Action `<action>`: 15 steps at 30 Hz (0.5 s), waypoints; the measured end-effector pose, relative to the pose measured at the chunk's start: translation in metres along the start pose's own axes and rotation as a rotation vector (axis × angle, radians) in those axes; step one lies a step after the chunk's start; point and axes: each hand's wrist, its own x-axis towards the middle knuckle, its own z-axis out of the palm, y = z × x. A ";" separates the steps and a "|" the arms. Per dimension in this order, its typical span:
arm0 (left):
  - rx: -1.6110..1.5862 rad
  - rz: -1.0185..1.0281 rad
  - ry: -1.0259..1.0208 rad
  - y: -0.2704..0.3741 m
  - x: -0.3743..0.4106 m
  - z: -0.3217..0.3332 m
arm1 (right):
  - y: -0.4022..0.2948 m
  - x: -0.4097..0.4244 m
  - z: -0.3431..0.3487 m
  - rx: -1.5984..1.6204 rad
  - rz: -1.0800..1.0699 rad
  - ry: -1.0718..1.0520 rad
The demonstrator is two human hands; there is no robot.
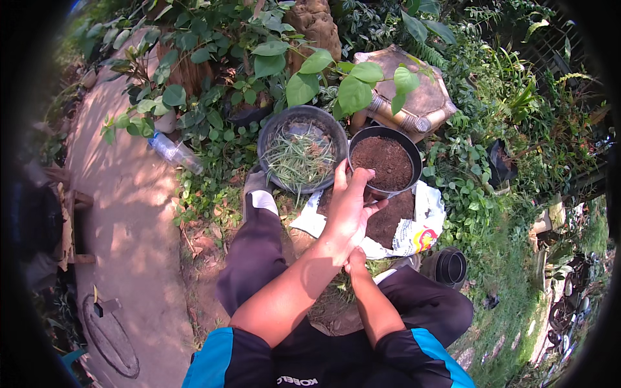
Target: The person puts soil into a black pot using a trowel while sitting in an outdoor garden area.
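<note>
My left hand (353,208) is at the near left side of a round black plastic pot (417,167), one digit over its rim and others against the outside. Brown soil (383,160) fills much of the pot. My right hand (356,260) lies just below my left wrist, partly hidden by it; whether it holds anything does not show. Beside the pot stands a dark round basin (266,167) holding narrow-leaved green cuttings (298,157). Under the pot, more dark soil (388,225) lies on an opened white printed sack (429,206).
Nested black pots (450,266) stand by my right knee. A bamboo stool (412,92) is behind the pot, with leafy branches (354,92) hanging over. A clear plastic bottle (177,153) lies at the edge of the path (131,213).
</note>
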 end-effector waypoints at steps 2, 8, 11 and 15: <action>0.012 -0.002 0.016 -0.001 0.000 -0.002 | 0.002 0.006 -0.001 -0.033 0.039 0.037; 0.013 0.013 0.057 -0.004 0.006 0.004 | 0.018 0.036 -0.019 -0.047 -0.011 0.104; 0.005 0.035 0.064 -0.002 0.009 0.001 | 0.020 0.022 -0.006 -0.015 -0.078 0.124; -0.006 0.050 0.081 0.002 0.008 0.008 | -0.010 0.010 0.005 0.102 -0.093 0.119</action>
